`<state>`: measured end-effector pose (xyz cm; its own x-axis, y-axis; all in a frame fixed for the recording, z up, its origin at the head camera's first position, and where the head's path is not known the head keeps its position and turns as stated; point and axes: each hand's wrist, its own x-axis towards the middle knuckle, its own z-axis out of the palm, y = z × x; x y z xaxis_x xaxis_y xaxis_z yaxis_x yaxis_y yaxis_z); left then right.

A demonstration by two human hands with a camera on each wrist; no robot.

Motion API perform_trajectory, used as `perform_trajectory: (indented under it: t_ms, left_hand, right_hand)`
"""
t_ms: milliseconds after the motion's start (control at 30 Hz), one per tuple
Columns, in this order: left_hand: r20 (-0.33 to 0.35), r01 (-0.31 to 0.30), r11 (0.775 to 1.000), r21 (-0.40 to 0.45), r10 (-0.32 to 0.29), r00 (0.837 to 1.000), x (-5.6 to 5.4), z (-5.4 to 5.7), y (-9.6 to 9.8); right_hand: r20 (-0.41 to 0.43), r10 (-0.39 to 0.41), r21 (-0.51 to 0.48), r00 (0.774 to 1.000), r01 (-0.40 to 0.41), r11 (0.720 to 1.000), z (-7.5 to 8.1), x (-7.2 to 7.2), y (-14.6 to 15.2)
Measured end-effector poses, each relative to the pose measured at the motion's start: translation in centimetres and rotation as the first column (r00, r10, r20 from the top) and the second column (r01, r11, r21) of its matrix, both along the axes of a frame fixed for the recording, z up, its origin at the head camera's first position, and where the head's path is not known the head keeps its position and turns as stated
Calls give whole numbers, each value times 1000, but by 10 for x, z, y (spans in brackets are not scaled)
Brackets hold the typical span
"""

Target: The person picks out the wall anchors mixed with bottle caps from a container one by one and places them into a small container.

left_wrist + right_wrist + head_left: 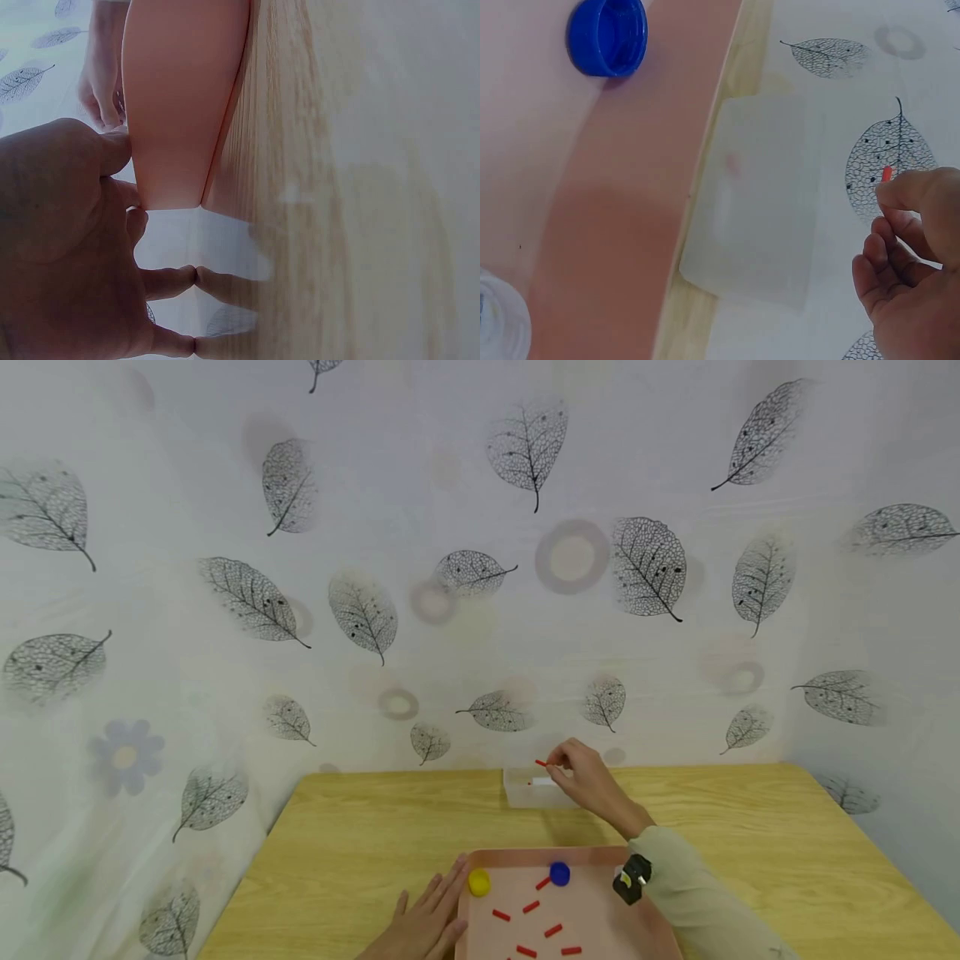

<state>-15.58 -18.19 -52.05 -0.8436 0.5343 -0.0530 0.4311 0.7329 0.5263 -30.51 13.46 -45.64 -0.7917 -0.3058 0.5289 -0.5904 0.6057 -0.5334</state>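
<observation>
My right hand (588, 781) pinches a short red stick (541, 763) between thumb and fingertips, above a translucent white box (517, 795) at the back of the table. In the right wrist view the red stick (886, 174) pokes out past the fingertips, and the box (757, 202) stands beyond the tray. Something small and red shows faintly through the box wall. My left hand (427, 920) rests at the left side of a pink tray (570, 857), fingers extended. The left wrist view has this hand (67, 240) against the tray's outer wall (180, 97), two fingertips down on the tabletop.
Inside the tray lie several red sticks (553, 931), a yellow cap (479, 882) and a blue cap (559, 873). A clear round item (502, 319) sits at the tray's right, partly cut off. Behind the wooden table (360, 827) rises a leaf-patterned wall covering (480, 635).
</observation>
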Motion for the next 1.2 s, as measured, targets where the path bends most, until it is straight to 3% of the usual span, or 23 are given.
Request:
perform_trajectory:
  t_ms: [400,733,1200]
  left_hand:
    - [-11,4,1000,4,-4,1000,1,-1,-1]
    - [-6,4,1000,-1,-4,1000,-1,-4,1]
    - [0,-14,1000,-9,14,1000,-1,-2,0]
  right_hand:
    - [89,-21,51,996,16,999,-16,-22,-10]
    - [155,-42,71,987,31,997,-23,-30,-13]
    - [143,-55,113,988,39,993,-30,-38,-17]
